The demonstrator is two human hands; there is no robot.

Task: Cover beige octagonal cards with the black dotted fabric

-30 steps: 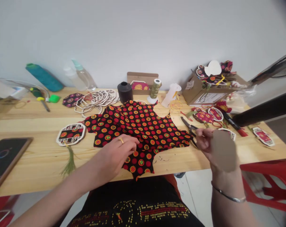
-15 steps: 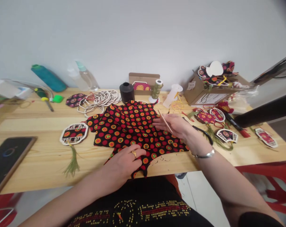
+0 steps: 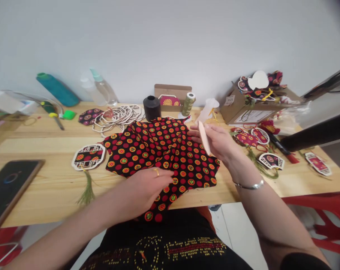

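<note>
A black cloth (image 3: 164, 150) with red, yellow and green flower dots lies wrinkled across the middle of the wooden table, its near corner hanging over the front edge. On its near left part rests my left hand (image 3: 147, 187), fingers together and pressed on the fabric; whether they pinch a fold is hard to tell. Above the cloth's right side, my right hand (image 3: 214, 139) holds a thin, pale, flat piece (image 3: 204, 138) upright between thumb and fingers. Left of the cloth lies an octagonal fretwork ornament (image 3: 89, 157) with a green tassel (image 3: 87, 187).
A phone (image 3: 11, 187) lies at the left. Fretwork frames (image 3: 120, 117), a black thread cone (image 3: 152, 108), and a green spool (image 3: 188, 104) stand or lie behind the cloth. At the right are a filled cardboard box (image 3: 244, 110), tasselled ornaments (image 3: 271, 161) and a black pole (image 3: 318, 129).
The cloth is spread wider, and its near corner now hangs lower. My left hand has shifted slightly left, and my right hand has turned the pale piece so more of its face shows.
</note>
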